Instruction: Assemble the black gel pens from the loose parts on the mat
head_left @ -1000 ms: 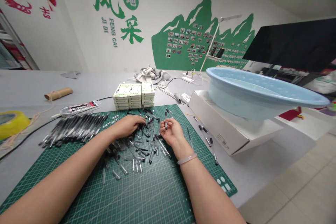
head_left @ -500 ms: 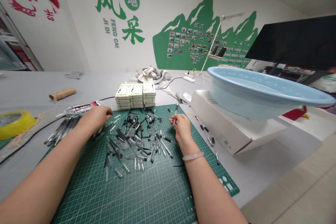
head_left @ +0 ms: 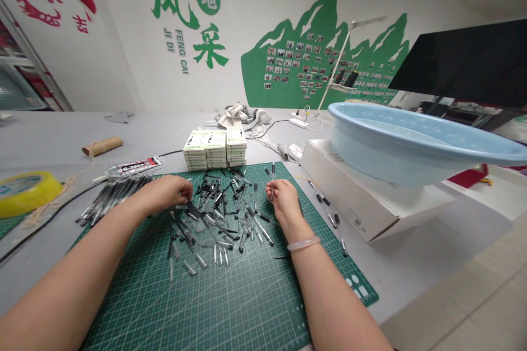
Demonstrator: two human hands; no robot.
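My right hand, with a pale bangle at the wrist, is closed on a pen held nearly upright, its dark end pointing up. My left hand is over the left side of the loose pen parts, thumb and fingers pressed together; anything between them is hidden. These parts are clear tubes, black caps and thin black pieces, scattered on the green cutting mat. Beside my left forearm lies a bunch of pens, partly covered by the arm.
Stacked small boxes stand behind the mat. To the right, a blue basin rests on a white carton, with a few pen pieces along its side. Yellow tape, a brown roll and a plastic packet lie left.
My left hand has moved right, from beside the bunch of pens to the edge of the scattered parts. My right hand still holds the pen in nearly the same place.
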